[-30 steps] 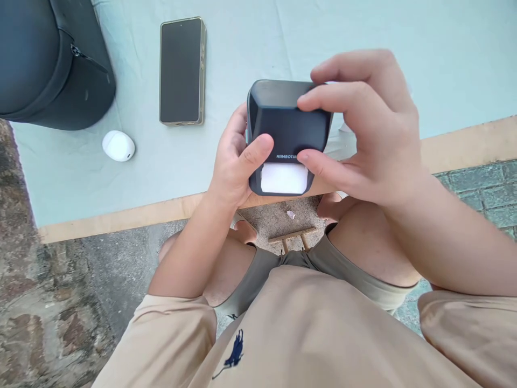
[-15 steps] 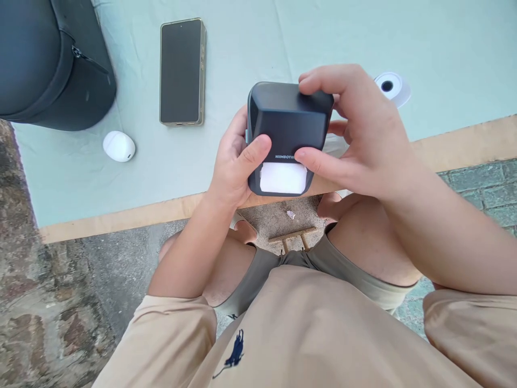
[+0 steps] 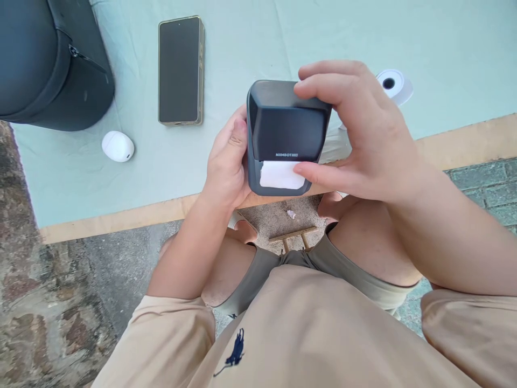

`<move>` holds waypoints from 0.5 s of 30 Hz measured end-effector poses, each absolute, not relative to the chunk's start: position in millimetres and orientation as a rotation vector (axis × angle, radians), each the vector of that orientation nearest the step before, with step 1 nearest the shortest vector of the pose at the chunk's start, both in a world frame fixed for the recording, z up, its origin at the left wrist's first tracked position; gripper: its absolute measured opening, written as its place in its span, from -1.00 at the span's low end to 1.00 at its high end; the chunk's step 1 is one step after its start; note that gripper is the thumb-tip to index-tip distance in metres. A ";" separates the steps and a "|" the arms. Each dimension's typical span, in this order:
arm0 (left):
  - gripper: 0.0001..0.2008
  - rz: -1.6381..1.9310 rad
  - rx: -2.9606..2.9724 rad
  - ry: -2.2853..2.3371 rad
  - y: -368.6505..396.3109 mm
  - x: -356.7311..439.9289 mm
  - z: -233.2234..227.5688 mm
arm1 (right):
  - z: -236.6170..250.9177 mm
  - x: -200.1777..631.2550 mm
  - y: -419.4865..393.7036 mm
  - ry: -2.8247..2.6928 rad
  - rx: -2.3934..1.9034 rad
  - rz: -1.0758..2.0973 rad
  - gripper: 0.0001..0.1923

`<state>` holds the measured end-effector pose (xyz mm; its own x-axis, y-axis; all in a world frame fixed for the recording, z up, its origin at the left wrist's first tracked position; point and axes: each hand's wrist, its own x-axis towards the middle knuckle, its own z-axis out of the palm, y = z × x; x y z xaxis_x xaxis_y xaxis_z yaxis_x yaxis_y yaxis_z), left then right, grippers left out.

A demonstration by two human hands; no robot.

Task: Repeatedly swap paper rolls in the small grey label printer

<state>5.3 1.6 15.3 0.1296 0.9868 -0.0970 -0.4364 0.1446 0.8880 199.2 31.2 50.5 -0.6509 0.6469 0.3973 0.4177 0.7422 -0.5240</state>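
From the head camera, the counter (image 3: 250, 32) wears a pale green cloth, with a bare wooden strip along its near edge. A dark phone (image 3: 180, 70) lies face up at upper left, a black zipped bag (image 3: 48, 59) fills the far left corner, and a small white earbud case (image 3: 117, 146) sits below the bag. A white paper roll (image 3: 393, 86) rests just beyond the right hand (image 3: 363, 134). Open cloth spreads across the far right; below the near edge lie stone paving and the person's knees.

The label printer (image 3: 283, 126), a dark grey rounded box with small white lettering, is held above the near edge. A white label (image 3: 280, 175) shows in its slot. The left hand (image 3: 228, 161) grips its left side. The right hand clasps its top and right side, thumb touching the label.
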 end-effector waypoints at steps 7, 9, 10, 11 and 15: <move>-0.69 1.239 0.733 0.783 6.2 5.7 13.7 | 58.5 200.4 31.2 -2.282 -0.891 0.316 -0.46; -0.67 1.237 0.744 0.723 6.5 4.9 12.5 | 63.0 198.7 27.6 -2.136 -1.034 0.252 -0.58; -0.68 1.228 0.764 0.711 6.4 4.3 12.0 | 66.2 197.3 25.4 -2.047 -1.121 0.285 -0.63; -0.69 1.212 0.788 0.706 6.2 3.8 11.6 | 69.8 195.5 23.3 -1.962 -1.203 0.350 -0.66; -0.71 1.178 0.836 0.725 5.0 2.4 11.0 | 82.1 188.2 22.0 -1.691 -1.281 0.782 -0.86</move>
